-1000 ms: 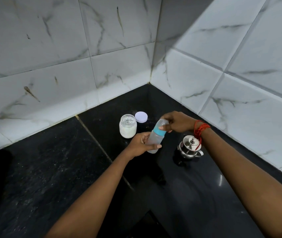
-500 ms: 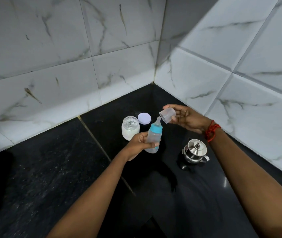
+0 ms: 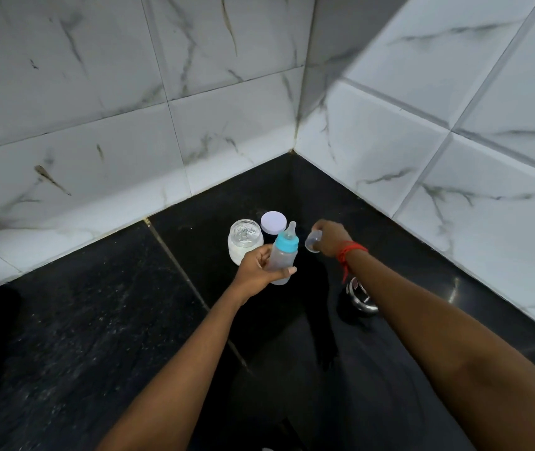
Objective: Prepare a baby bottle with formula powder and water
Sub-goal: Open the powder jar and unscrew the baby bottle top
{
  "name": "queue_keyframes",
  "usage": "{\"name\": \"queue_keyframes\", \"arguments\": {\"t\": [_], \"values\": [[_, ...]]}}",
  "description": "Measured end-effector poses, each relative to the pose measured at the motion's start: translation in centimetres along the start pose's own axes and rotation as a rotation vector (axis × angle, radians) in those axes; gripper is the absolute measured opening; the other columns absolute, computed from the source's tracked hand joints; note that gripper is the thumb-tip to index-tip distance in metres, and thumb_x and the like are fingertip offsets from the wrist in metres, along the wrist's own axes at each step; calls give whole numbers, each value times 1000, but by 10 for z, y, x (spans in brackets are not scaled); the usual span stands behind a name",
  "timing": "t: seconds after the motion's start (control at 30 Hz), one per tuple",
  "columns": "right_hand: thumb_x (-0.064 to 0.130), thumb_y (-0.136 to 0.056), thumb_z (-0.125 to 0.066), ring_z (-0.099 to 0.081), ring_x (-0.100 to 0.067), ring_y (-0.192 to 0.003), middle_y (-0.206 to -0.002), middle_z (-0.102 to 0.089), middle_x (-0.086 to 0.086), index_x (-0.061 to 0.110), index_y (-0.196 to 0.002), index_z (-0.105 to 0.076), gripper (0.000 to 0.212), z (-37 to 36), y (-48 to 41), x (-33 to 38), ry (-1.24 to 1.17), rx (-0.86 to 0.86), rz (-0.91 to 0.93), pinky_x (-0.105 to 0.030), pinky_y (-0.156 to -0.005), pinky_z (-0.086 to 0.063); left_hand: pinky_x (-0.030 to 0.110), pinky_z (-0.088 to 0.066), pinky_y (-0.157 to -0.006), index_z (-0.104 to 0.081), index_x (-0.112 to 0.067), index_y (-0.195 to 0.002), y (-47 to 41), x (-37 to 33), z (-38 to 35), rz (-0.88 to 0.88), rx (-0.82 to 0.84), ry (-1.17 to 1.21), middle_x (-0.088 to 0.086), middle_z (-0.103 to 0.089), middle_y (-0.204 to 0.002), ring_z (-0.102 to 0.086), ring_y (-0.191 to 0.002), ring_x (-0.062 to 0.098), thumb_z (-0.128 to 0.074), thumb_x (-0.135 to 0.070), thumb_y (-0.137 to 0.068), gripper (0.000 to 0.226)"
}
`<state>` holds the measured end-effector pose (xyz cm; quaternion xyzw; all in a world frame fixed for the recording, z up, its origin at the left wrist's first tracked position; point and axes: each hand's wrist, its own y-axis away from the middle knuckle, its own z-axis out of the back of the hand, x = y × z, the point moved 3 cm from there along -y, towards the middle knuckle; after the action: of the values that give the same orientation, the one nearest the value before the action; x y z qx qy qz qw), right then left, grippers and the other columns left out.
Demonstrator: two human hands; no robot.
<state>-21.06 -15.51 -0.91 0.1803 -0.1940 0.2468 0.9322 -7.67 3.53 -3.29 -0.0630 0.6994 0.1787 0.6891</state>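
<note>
**Bottle uncapped, one part in each hand**

Black counter [image 3: 97, 320] in a corner of white marble tiles [image 3: 227, 141]. Head view: left hand [image 3: 256, 271] wraps the bottle [image 3: 281, 260], held above the counter, blue collar and teat up, tilted slightly right. Right hand [image 3: 329, 237] pinches the clear cap [image 3: 312, 243], just right of the teat, apart from it. Open jar [image 3: 245, 240] of white powder behind the bottle, its lid [image 3: 273, 222] just beside. Steel pot [image 3: 360, 296] partly hidden under the right forearm. Red thread [image 3: 349, 252] on the right wrist.
</note>
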Motion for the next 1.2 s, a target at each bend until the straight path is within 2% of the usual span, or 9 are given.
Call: {"name": "queue_keyframes", "arguments": {"t": [0.2, 0.37, 0.47, 0.57, 0.67, 0.8, 0.9, 1.1, 1.2], "values": [[20, -88, -61, -61, -36, -112, -123, -61, -18, 12, -120, -62, 32, -30, -3, -9, 27, -9, -85, -41, -94, -51, 29, -57, -99, -66, -18, -125, -6, 6, -3, 5, -29, -76, -6, -75, -120, -71, -112, 9, -93, -23, -75, 57], [32, -91, -70, -49, -38, -129, -142, -49, -19, 12, -144, -46, 62, -19, 0, -5, 13, -83, -54, -45, -107, -42, 33, -58, -99, -67, -20, -122, -8, 10, -6, 3, -74, -121, -8, -75, -118, -71, -111, 9, -94, -25, -73, 57], [39, -97, -61, -67, -26, -106, -115, -70, -9, 13, -120, -65, 35, 9, 22, 13, -417, -264, -46, -34, -98, -49, 31, -57, -97, -66, -20, -122, -6, 9, -7, 1, -136, -145, -8, -74, -117, -69, -112, 11, -95, -28, -71, 58], [62, -92, -56, -71, -16, -79, -83, -74, 1, 22, -95, -69, 42, 26, 60, 39, -600, -215, 10, -33, -84, -57, 17, -54, -87, -64, -21, -121, 0, 0, -10, -7, -242, -182, -12, -70, -113, -66, -108, 7, -96, -32, -69, 62], [81, -75, -58, -70, -15, -81, -80, -72, 7, 25, -89, -70, 59, 15, 85, 53, -443, -110, 15, -33, -83, -57, 10, -52, -76, -64, -25, -110, 7, -9, -20, -67, -314, -218, -15, -70, -103, -67, -96, 3, -98, -33, -65, 57], [85, -71, -57, -63, -18, -86, -92, -64, 4, 20, -103, -66, 73, 13, 105, 61, -201, -241, -95, -34, -82, -54, 32, -59, -74, -58, -26, -94, 12, -17, -35, -187, -338, -385, -9, -69, -92, -68, -85, 11, -98, -41, -55, 59], [78, -77, -58, -67, -26, -90, -93, -69, -2, 19, -97, -66, 62, 17, 114, 65, -130, -338, -112, -30, -72, -47, 36, -59, -70, -55, -25, -93, 16, -19, -41, -226, -357, -528, -11, -66, -92, -65, -84, 9, -94, -49, -56, 59], [58, -84, -66, -61, -22, -63, -59, -58, 0, 20, -60, -45, 50, 26, 111, 50, -132, -343, 144, -36, -61, -50, 21, -46, -71, -59, -35, -80, 13, -28, -33, -187, -59, -349, -19, -60, -77, -55, -71, 2, -101, -34, -58, 48], [51, -83, -73, -59, -16, -61, -63, -60, 1, 18, -68, -53, 41, 38, 110, 43, -177, -199, 341, -37, -63, -52, 32, -54, -91, -74, -26, -106, 14, -28, -29, -118, 195, -183, -9, -75, -99, -69, -96, 13, -96, -17, -69, 44]]}}
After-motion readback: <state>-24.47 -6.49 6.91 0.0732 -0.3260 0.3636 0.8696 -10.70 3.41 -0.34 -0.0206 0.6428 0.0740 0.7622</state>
